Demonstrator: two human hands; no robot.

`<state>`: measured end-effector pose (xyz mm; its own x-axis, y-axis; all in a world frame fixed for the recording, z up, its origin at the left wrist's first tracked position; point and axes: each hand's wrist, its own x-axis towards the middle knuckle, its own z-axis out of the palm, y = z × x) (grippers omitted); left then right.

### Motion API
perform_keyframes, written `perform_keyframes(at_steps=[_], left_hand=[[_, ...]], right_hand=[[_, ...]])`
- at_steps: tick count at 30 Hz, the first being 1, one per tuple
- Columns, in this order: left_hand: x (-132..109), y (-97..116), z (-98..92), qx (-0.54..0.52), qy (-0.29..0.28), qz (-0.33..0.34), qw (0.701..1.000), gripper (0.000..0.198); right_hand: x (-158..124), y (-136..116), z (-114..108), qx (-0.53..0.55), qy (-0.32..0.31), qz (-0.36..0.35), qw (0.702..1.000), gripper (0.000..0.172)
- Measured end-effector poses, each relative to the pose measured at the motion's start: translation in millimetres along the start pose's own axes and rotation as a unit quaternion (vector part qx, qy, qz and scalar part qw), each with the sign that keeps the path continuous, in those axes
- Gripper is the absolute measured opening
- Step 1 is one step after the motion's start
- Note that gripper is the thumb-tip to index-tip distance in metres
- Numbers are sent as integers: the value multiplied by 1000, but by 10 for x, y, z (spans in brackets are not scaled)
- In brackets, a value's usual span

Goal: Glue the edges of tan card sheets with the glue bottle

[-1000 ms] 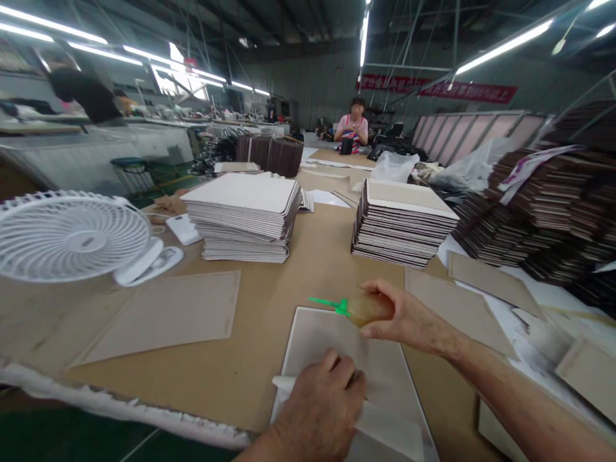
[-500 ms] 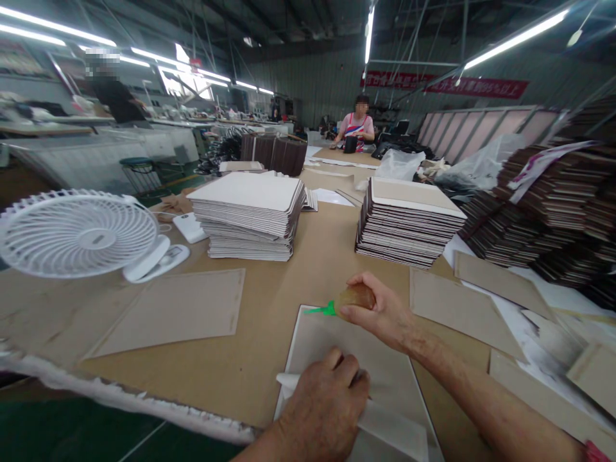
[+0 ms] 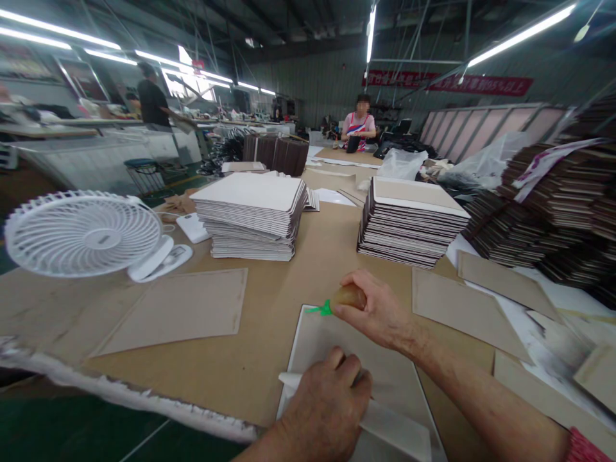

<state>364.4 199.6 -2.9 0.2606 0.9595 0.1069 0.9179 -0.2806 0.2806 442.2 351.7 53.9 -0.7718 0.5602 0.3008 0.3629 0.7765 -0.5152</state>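
Observation:
My right hand [image 3: 373,307] is wrapped round an amber squeeze bottle [image 3: 350,296], its green nozzle [image 3: 325,308] pointing left. The nozzle tip is at the far left corner of a grey-beige board with a pale edge [image 3: 332,333]; whether it touches, I cannot tell. Nearer to me, my left hand [image 3: 332,398] rests over the same board with curled fingers. A whitish strip [image 3: 397,430] runs under and through its grip, with a narrow pale end poking out on the left. The fingers hide the strip's middle.
Two stacks of boards, one left [image 3: 250,215] and one right [image 3: 411,221], stand beyond the hands. A white fan [image 3: 86,234] and a phone [image 3: 193,228] are on the left. Loose boards [image 3: 469,308] lie right, near dark piles [image 3: 568,212]. A person [image 3: 359,125] sits across.
My right hand and the bottle have shifted slightly left, the nozzle staying at the board's corner. My left hand stays put. A distant person in dark clothes has moved right.

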Motion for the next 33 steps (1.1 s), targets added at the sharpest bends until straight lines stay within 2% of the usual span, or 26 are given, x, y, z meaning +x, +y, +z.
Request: perform_keyframes(at_steps=[13, 33], left_hand=[[17, 31, -65, -1, -21, -16, 1000, 16], [26, 39, -26, -7, -25, -28, 999, 18]], right_hand=[[304, -265, -169, -114, -76, -56, 989, 18], [325, -410, -168, -210, -95, -70, 970, 18]])
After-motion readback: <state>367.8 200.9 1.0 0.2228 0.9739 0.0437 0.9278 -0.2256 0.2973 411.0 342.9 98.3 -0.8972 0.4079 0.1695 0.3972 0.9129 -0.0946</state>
